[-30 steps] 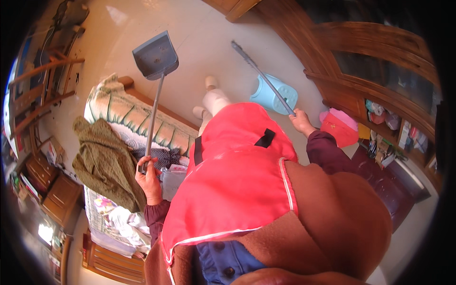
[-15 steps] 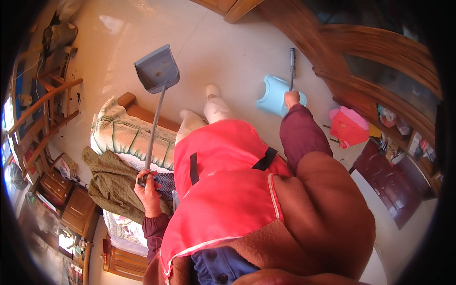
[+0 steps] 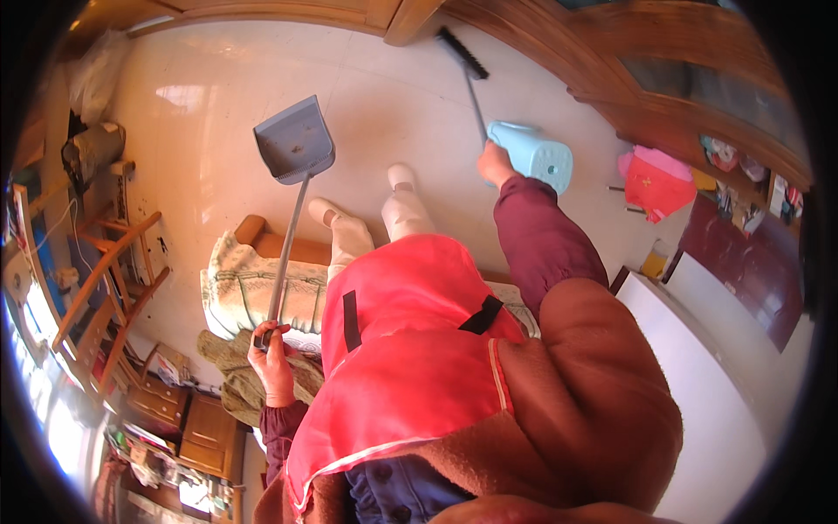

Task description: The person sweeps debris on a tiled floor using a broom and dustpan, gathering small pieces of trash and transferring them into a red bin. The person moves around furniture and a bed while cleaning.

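Note:
My left hand (image 3: 273, 358) is closed around the handle end of a long-handled grey dustpan (image 3: 295, 147). The pan lies ahead of me to the left, with some dark debris inside. My right hand (image 3: 496, 164) is wrapped round the grey stick of a broom (image 3: 463, 54) with dark bristles. The broom head reaches out near the foot of the wooden furniture. Just right of that hand lies a light blue bucket-like container (image 3: 539, 159) on its side, partly behind the hand.
A cloth-covered bench (image 3: 262, 284) stands to my left, with a green garment (image 3: 231, 362) on it. A wooden chair (image 3: 118, 297) is farther left. Wooden cabinets (image 3: 602, 105) run along the right, near a red and pink cloth-covered stool (image 3: 656, 185). Pale floor (image 3: 367, 96) stretches ahead.
My right hand has swung the broom forward and left, so its head is farther out. The dustpan has shifted slightly nearer. My view has turned, and my feet show more fully.

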Demonstrator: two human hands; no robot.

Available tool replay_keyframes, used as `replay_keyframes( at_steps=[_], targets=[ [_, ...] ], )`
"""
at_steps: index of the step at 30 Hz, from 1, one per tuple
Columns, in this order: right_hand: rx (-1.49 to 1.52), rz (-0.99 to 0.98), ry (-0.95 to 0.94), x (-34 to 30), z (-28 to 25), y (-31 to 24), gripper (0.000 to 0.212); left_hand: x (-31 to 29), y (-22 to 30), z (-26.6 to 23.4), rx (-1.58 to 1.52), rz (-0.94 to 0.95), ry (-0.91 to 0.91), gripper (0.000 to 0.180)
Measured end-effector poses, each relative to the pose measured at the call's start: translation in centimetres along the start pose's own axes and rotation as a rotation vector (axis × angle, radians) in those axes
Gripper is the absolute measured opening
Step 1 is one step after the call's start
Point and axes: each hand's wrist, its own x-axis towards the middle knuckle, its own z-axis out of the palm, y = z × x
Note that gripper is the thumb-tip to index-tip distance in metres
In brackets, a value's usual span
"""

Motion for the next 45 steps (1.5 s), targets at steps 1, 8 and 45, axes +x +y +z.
replay_keyframes(
  at_steps=[1, 8, 45],
  targets=[
    [-0.010, 0.003, -0.048, -1.5, 0.1, 0.1, 0.034, 0.6, 0.1, -0.5, 0.004, 0.009, -0.017, 0.013],
    [-0.113, -0.137, -0.277, -11.3, 0.8, 0.7, 0.050, 3.1, 2.1, -1.3, 0.057, 0.052, -0.071, 0.013],
    [0.588, 0.059, 0.072, -22.1, 1.1, 9.7, 0.042, 4.8, 5.0, 4.1, 0.171, 0.139, -0.197, 0.013]
  ],
)
